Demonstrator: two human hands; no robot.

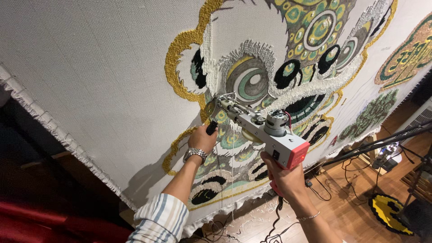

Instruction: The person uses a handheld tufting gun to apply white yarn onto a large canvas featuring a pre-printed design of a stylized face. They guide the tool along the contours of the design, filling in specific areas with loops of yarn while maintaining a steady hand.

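Observation:
My right hand (286,176) grips the red handle of a tufting gun (265,131), a grey metal body with a motor on top. Its needle tip touches the stretched cloth (90,76) near a tufted eye of green, white and black yarn. My left hand (202,140), with a metal watch on the wrist, holds the gun's black front handle (211,128). A striped sleeve covers my left forearm. A thin yarn strand hangs down from the gun. The tufted design (288,76) has gold outlines and round green patterns.
A wooden floor (346,216) lies below, with black cables and scraps of white yarn. A yellow and black tufted piece (389,213) rests on the floor at right. Black stand legs (382,141) cross at right. Another green tufted patch (407,56) is at upper right.

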